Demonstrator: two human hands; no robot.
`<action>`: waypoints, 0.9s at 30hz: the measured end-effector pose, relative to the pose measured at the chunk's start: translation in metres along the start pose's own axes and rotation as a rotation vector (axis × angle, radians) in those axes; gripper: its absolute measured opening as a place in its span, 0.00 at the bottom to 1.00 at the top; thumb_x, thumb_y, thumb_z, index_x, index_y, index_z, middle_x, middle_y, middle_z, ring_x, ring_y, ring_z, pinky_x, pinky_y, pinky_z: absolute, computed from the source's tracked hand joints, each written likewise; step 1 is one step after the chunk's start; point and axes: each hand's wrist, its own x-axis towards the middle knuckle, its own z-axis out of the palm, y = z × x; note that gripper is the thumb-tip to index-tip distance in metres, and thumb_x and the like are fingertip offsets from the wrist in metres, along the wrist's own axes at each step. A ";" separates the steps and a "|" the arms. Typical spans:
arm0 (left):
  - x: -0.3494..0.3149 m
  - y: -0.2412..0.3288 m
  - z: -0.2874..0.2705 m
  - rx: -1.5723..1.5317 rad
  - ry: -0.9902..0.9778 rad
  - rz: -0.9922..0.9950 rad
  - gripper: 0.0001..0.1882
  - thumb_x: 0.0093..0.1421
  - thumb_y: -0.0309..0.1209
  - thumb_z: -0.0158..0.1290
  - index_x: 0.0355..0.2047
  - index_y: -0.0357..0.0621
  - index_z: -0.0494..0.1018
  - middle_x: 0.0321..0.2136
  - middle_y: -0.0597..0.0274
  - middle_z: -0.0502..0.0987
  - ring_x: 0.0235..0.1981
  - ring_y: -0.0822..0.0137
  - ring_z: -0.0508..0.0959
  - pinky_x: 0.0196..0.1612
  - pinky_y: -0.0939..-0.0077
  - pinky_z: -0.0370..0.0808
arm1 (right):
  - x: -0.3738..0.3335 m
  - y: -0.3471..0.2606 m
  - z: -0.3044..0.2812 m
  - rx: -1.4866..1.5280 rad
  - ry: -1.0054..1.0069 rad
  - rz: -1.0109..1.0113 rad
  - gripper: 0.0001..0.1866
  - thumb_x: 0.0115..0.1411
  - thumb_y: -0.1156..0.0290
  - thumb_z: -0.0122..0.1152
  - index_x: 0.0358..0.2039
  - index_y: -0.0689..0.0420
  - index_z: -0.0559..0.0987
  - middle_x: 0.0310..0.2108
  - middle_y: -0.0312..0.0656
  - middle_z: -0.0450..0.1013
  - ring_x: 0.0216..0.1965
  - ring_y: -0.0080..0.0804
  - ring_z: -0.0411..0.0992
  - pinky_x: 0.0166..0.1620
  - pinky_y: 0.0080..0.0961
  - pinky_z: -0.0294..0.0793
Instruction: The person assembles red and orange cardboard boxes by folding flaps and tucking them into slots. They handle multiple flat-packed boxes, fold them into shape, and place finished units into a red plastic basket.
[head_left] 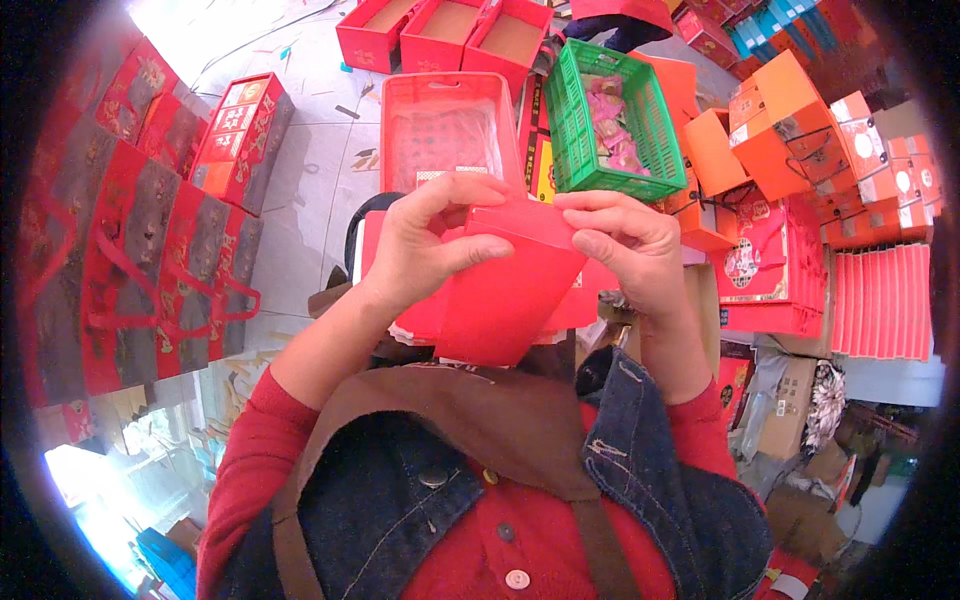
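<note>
The left hand and right hand pinch the red box in their fingers, between the brown apron and red crate, where uneven pulling could crease or tear its thin-looking walls.

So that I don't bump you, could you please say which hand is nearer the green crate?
Right: the right hand is just below the green crate in the picture, on the red piece; the left hand is farther away, leftward.
</note>
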 end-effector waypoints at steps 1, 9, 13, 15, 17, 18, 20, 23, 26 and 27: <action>0.000 -0.002 0.000 -0.011 0.001 0.016 0.22 0.46 0.28 0.64 0.41 0.37 0.70 0.47 0.53 0.71 0.50 0.64 0.71 0.52 0.69 0.68 | -0.001 0.001 0.001 0.038 0.008 0.001 0.13 0.51 0.79 0.62 0.39 0.65 0.79 0.43 0.50 0.73 0.47 0.33 0.71 0.50 0.29 0.71; -0.001 -0.006 0.000 -0.038 0.027 0.032 0.21 0.47 0.25 0.63 0.42 0.36 0.70 0.45 0.57 0.71 0.46 0.69 0.72 0.49 0.74 0.72 | 0.003 -0.001 0.003 -0.104 0.042 0.105 0.16 0.48 0.80 0.65 0.41 0.64 0.78 0.44 0.48 0.73 0.44 0.30 0.72 0.48 0.25 0.72; -0.004 -0.007 0.003 -0.028 0.045 -0.015 0.20 0.48 0.24 0.63 0.41 0.35 0.70 0.44 0.57 0.71 0.45 0.69 0.73 0.48 0.74 0.72 | 0.001 0.005 0.015 -0.289 0.122 -0.013 0.12 0.47 0.76 0.66 0.35 0.63 0.80 0.37 0.46 0.77 0.40 0.30 0.75 0.46 0.24 0.72; -0.008 -0.008 0.003 0.003 0.032 -0.022 0.19 0.48 0.24 0.63 0.40 0.35 0.70 0.44 0.57 0.72 0.45 0.69 0.73 0.48 0.75 0.72 | -0.002 0.006 0.015 -0.381 0.074 -0.068 0.10 0.48 0.78 0.66 0.34 0.63 0.80 0.38 0.46 0.76 0.40 0.30 0.74 0.45 0.24 0.72; -0.012 -0.009 0.003 -0.011 0.020 -0.044 0.20 0.48 0.25 0.63 0.40 0.36 0.70 0.46 0.55 0.71 0.47 0.66 0.71 0.51 0.72 0.70 | -0.003 0.008 0.018 -0.379 0.106 -0.058 0.09 0.48 0.79 0.65 0.32 0.63 0.80 0.36 0.46 0.77 0.40 0.31 0.74 0.44 0.24 0.72; -0.013 -0.010 0.003 -0.015 0.015 -0.054 0.20 0.47 0.25 0.63 0.41 0.37 0.70 0.47 0.54 0.71 0.49 0.65 0.71 0.52 0.71 0.68 | -0.004 0.009 0.020 -0.375 0.121 -0.055 0.09 0.48 0.79 0.65 0.32 0.63 0.80 0.36 0.47 0.77 0.39 0.31 0.75 0.44 0.24 0.72; -0.016 -0.011 0.003 -0.005 0.031 -0.072 0.19 0.48 0.24 0.63 0.40 0.37 0.70 0.46 0.53 0.71 0.48 0.65 0.71 0.52 0.71 0.68 | -0.007 0.008 0.024 -0.411 0.136 -0.103 0.08 0.48 0.76 0.65 0.31 0.63 0.80 0.35 0.46 0.77 0.38 0.32 0.76 0.44 0.25 0.73; -0.021 -0.013 0.006 -0.026 0.058 -0.092 0.18 0.48 0.24 0.62 0.39 0.36 0.70 0.46 0.53 0.71 0.48 0.64 0.71 0.52 0.71 0.68 | -0.013 0.010 0.027 -0.421 0.131 -0.100 0.07 0.48 0.78 0.65 0.30 0.63 0.80 0.35 0.47 0.77 0.39 0.33 0.75 0.45 0.26 0.72; -0.021 -0.014 0.008 -0.038 0.079 -0.061 0.16 0.48 0.23 0.62 0.37 0.35 0.71 0.44 0.54 0.72 0.46 0.67 0.72 0.48 0.74 0.71 | -0.017 0.019 0.024 -0.356 0.068 -0.144 0.08 0.49 0.79 0.64 0.31 0.64 0.78 0.38 0.48 0.76 0.41 0.35 0.74 0.47 0.27 0.71; -0.021 -0.015 0.008 -0.036 0.086 -0.042 0.16 0.48 0.22 0.62 0.37 0.35 0.71 0.43 0.55 0.72 0.45 0.68 0.73 0.46 0.75 0.73 | -0.017 0.021 0.022 -0.325 0.038 -0.175 0.09 0.49 0.80 0.64 0.32 0.64 0.78 0.40 0.49 0.75 0.42 0.36 0.74 0.48 0.28 0.70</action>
